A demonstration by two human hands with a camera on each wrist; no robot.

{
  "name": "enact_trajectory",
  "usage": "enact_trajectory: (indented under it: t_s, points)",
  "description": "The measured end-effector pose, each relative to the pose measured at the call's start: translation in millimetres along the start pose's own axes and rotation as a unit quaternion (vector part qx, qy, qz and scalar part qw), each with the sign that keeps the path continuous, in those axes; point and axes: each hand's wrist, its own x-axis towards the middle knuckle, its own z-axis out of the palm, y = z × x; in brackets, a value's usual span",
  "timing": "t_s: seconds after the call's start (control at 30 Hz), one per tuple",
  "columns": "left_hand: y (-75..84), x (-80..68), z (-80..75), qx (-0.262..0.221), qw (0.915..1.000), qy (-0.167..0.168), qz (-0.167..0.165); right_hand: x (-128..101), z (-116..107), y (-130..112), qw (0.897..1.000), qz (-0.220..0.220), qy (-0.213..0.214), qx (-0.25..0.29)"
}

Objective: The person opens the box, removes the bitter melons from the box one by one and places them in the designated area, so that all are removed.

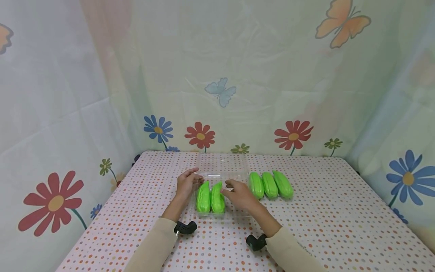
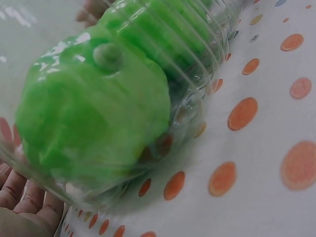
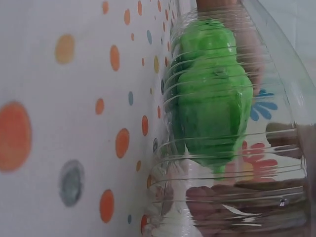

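Presently, at the centre of the head view: one clear plastic tray [image 1: 238, 176] on the dotted tablecloth [image 1: 340, 226], its open lid lying flat toward the flowered curtain [image 1: 68, 94].

Item: two green ridged gourds [image 1: 210, 198], side by side inside the tray, left of its middle. In the left wrist view the nearer gourd fills the left and centre of the frame behind the ribbed clear wall [image 2: 207, 44].

Item: three more gourds [image 1: 270, 184] in a row on the cloth, just right of the tray, touching one another.

Item: my left hand [image 1: 186, 182], resting against the tray's left edge, fingers straight and close together, reaching toward its back left corner.

Item: my right hand [image 1: 239, 193], over the tray's right half, fingers loosely curled, tips at the second gourd; whether they pinch it I cannot tell.

Item: black wrist cameras, lower centre, one per sleeve.
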Motion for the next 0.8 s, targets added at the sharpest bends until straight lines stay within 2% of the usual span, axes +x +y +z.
enact_trajectory:
  t_s: [0.17, 0.3, 0.67, 0.8]
  points:
    - [0.9, 0.7, -0.1, 0.006, 1.0, -0.004, -0.001, -0.8, -0.3, -0.7, 0.999, -0.002, -0.052, -0.004]
    - [1.7, 1.7, -0.2, 0.009, 0.9999, -0.005, -0.004, -1.9, -0.3, -1.9, 0.997, -0.007, -0.074, -0.009]
    - [1.4, 2.0, -1.6, 0.008, 0.9999, -0.005, -0.011, -0.1, 5.8, 0.5, 0.993, -0.031, -0.11, -0.031]
    - [0.6, 1.5, -1.6, 0.01, 0.9999, -0.003, -0.008, -0.5, 6.3, 0.2, 0.993, -0.036, -0.109, -0.028]
